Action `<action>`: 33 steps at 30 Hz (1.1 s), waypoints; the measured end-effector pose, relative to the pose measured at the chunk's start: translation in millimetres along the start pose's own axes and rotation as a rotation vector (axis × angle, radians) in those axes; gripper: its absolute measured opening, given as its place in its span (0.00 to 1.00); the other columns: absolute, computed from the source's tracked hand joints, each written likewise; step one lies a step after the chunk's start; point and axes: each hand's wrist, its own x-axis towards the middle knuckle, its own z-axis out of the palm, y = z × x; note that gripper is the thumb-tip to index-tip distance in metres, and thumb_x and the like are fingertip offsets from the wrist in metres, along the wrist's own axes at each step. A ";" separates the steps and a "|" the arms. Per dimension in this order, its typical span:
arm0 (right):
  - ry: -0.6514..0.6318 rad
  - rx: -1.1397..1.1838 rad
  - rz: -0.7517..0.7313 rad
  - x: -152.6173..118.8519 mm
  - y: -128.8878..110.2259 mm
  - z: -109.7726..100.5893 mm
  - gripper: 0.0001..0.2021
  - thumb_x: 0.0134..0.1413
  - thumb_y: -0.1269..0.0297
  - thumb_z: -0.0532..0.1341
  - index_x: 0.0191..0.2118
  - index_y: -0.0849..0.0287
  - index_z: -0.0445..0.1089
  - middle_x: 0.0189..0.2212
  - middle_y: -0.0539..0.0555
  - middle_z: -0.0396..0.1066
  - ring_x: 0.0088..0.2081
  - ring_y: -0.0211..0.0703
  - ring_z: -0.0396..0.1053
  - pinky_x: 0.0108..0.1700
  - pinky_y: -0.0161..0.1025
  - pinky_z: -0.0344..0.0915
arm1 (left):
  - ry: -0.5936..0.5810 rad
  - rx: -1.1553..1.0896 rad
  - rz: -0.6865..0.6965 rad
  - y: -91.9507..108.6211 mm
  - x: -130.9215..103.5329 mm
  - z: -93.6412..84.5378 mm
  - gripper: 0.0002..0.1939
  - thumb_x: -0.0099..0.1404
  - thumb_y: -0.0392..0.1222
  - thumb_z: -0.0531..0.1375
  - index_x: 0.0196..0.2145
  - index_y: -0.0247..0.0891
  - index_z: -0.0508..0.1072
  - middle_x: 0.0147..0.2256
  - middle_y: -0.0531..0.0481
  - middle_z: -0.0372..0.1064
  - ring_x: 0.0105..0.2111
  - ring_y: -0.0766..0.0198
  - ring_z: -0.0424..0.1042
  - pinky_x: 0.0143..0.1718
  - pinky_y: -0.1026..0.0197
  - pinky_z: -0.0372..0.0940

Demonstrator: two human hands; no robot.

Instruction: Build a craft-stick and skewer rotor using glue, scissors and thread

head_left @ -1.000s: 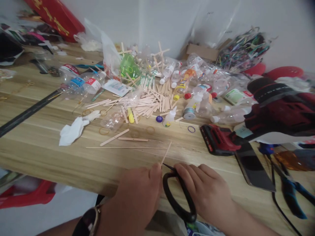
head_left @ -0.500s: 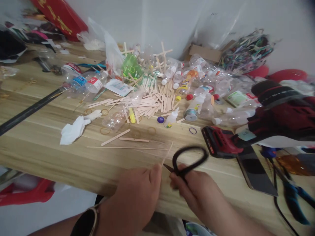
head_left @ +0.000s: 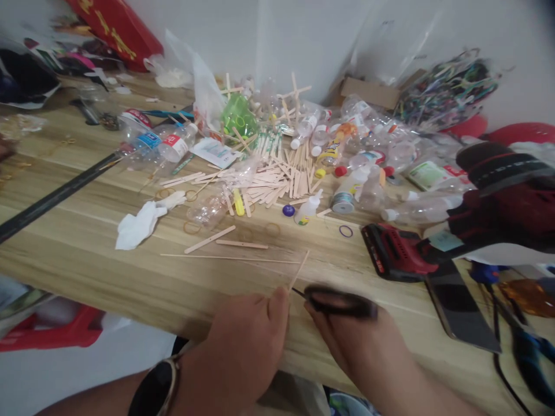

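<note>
My left hand [head_left: 249,341] is closed round a thin wooden stick [head_left: 299,270], whose upper end sticks out above the thumb. In my right hand [head_left: 364,346] are black-handled scissors [head_left: 340,301], blurred by motion. Their dark tip meets the stick just beside my left thumb; whether it is cutting into the wood I cannot tell. Another long thin stick [head_left: 229,258] lies flat on the table beyond my hands. Two flat craft sticks [head_left: 210,239] with small dark marks rest behind it.
A red and black cordless drill [head_left: 468,214] and a phone [head_left: 462,306] lie at the right, with pliers [head_left: 531,352] near the edge. Craft sticks [head_left: 277,182], plastic bottles [head_left: 368,153] and a glue bottle [head_left: 309,209] crowd the back. Crumpled tissue [head_left: 139,225] lies left.
The scissors have turned in my right hand, so their handle loops now show nearly edge-on. My left hand keeps its hold on the stick. The whole view has shifted slightly.
</note>
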 end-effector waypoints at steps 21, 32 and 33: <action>-0.419 0.856 0.589 7.5 -9.9 2.8 0.25 0.62 0.42 0.48 0.28 0.58 0.63 0.17 0.51 0.70 0.13 0.34 0.62 0.16 0.29 0.53 | -0.150 0.069 0.079 -7.3 6.5 -2.3 0.19 0.61 0.24 0.50 0.48 0.28 0.69 0.29 0.43 0.76 0.25 0.57 0.75 0.23 0.61 0.68; -0.253 0.929 0.646 1.2 -10.7 -3.8 0.25 0.57 0.38 0.55 0.29 0.59 0.64 0.21 0.52 0.73 0.15 0.33 0.66 0.18 0.29 0.58 | -0.034 -0.544 -0.362 -28.5 16.9 -7.4 0.16 0.74 0.40 0.42 0.56 0.38 0.59 0.30 0.51 0.75 0.29 0.60 0.76 0.30 0.61 0.66; -0.207 0.798 0.586 0.8 -9.2 -4.6 0.25 0.59 0.40 0.53 0.28 0.60 0.65 0.22 0.53 0.73 0.17 0.34 0.68 0.19 0.29 0.60 | -0.054 -0.648 -0.375 -27.9 17.3 -10.4 0.15 0.74 0.41 0.42 0.53 0.40 0.61 0.31 0.52 0.74 0.30 0.61 0.75 0.30 0.62 0.65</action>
